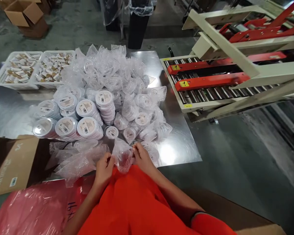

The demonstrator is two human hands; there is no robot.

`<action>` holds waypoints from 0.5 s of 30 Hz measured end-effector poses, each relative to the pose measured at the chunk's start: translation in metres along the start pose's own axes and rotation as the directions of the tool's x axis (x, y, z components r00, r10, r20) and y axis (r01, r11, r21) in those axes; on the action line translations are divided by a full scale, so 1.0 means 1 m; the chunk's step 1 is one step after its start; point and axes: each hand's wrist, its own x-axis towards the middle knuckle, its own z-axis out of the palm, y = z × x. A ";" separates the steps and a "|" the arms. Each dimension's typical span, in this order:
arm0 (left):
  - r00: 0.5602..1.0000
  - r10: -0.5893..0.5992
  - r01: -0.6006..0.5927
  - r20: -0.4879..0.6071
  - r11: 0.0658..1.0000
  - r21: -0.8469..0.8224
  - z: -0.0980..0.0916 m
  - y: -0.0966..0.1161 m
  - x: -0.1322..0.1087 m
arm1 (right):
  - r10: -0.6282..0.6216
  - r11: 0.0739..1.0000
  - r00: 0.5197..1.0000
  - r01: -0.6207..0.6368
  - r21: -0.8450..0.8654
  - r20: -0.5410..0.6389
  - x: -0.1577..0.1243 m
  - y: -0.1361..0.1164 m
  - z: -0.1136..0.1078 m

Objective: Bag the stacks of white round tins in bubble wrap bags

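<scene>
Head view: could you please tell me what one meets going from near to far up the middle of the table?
Bubble bag pinched between left hand and right hand → single tin → tin stack → heap of bubble-wrapped tins → black bin beyond the table.

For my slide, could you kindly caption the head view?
Left hand and right hand hold a bubble-wrap pouch beside stacked tins.

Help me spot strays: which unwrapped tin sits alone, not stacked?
The single tin right of the nearest stack, just beyond the bubble bag; the rest are stacked.
</scene>
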 end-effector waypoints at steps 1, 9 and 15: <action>1.000 -0.007 0.009 0.021 0.996 -0.085 0.003 0.003 0.001 | -0.005 0.999 0.999 0.003 0.046 0.038 -0.001 0.000 0.003; 0.981 0.099 -0.093 0.168 0.995 -0.042 0.027 0.032 0.001 | -0.176 0.984 0.940 0.160 0.078 0.292 -0.013 0.017 0.026; 0.985 0.174 -0.172 0.009 0.963 0.207 0.000 -0.004 -0.010 | -0.090 0.995 0.994 0.092 0.043 -0.056 0.027 0.002 -0.018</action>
